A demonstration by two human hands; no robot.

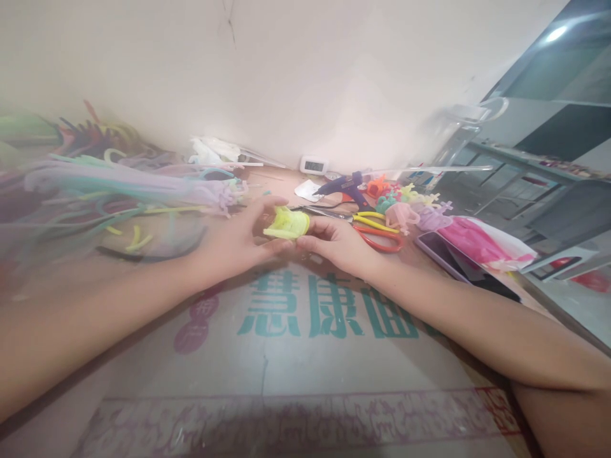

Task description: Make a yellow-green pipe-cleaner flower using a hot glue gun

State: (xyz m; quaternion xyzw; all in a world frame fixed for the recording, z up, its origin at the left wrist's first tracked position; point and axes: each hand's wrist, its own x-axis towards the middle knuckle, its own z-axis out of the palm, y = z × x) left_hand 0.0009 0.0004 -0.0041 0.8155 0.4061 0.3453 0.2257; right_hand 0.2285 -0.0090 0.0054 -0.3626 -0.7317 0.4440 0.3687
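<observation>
A small fuzzy yellow piece (287, 224), hollow and cup-like, is held between my two hands above the printed table cover (305, 362). My left hand (241, 238) curves around its left side, thumb along the lower edge and index finger over the top. On the other side, my right hand (334, 242) grips its right end between thumb and fingers. Just behind my right hand lie scissors with yellow handles (372, 221) and a pair with red-orange handles (382, 238).
Pastel fuzzy stems (128, 184) lie in bundles at the left. A blue glue gun (346, 186), a small white digital display (314, 165) and colourful fuzzy pieces (403, 216) stand behind. At the right are a phone (463, 264) and a pink-and-white packet (491, 245).
</observation>
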